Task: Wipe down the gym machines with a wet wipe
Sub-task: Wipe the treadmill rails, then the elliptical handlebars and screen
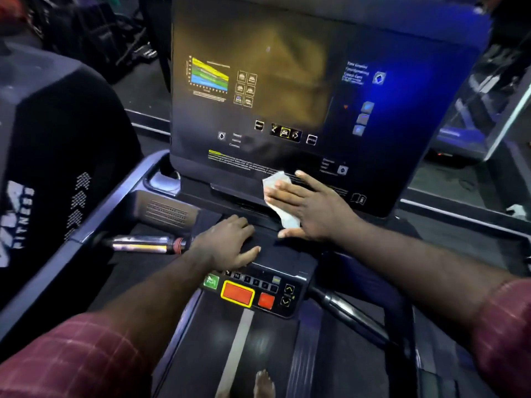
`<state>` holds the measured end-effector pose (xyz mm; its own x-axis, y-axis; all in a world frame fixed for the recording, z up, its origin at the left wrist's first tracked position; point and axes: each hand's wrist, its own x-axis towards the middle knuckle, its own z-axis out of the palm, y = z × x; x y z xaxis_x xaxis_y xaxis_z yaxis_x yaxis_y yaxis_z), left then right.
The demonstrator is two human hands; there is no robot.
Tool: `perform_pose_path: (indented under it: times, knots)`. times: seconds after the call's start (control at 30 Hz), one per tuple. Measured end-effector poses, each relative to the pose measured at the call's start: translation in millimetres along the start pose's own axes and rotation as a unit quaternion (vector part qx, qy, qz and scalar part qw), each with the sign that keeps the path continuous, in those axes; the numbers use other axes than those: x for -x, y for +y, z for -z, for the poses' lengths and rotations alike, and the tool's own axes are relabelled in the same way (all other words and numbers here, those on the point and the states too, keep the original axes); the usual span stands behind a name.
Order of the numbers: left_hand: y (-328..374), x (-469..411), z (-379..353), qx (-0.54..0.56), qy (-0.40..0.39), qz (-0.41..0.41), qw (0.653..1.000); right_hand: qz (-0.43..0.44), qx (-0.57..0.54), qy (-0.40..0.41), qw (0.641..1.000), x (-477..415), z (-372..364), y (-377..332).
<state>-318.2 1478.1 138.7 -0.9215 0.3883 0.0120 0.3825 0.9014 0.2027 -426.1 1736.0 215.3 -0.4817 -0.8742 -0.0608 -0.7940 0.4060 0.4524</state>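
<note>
One wet wipe (pixel 274 182), flat under my right hand (pixel 307 208), fingers straight, pressing it on the console (pixel 402 124) bottom edge. Left hand (pixel 227 244) lies flat, holding nothing, on the ledge above the keypad (pixel 297 278): two red buttons (pixel 238 293), one green button (pixel 211 281). Open panel left of the wipe.

We reach both arms forward, side by side. Our left hand (pixel 227 242) lies palm down, its fingers a little bent and its thumb out to the side. It holds nothing. Our right hand (pixel 307 208) is a bit farther out, just beside the left one. It is flat, with straight, spread fingers, and it presses on a wipe (pixel 275 180). Both wrists are bare. Red checked sleeves (pixel 71 354) start higher up our arms. One bare foot (pixel 263 383) shows far below.
</note>
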Motion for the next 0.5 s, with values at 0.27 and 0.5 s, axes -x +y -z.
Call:
perform_pose_path:
  times: [0.27, 0.5]
  knots:
    - [5.1, 4.3, 4.2, -0.002, 0.011, 0.040, 0.999, 0.015, -0.008, 0.028, 0.999, 42.3, -14.0, 16.3]
    - [-1.3, 8.4, 4.9, 0.047, 0.012, 0.043, 0.998, 0.028, 0.015, 0.044, 0.999, -61.9, 4.6, -27.4]
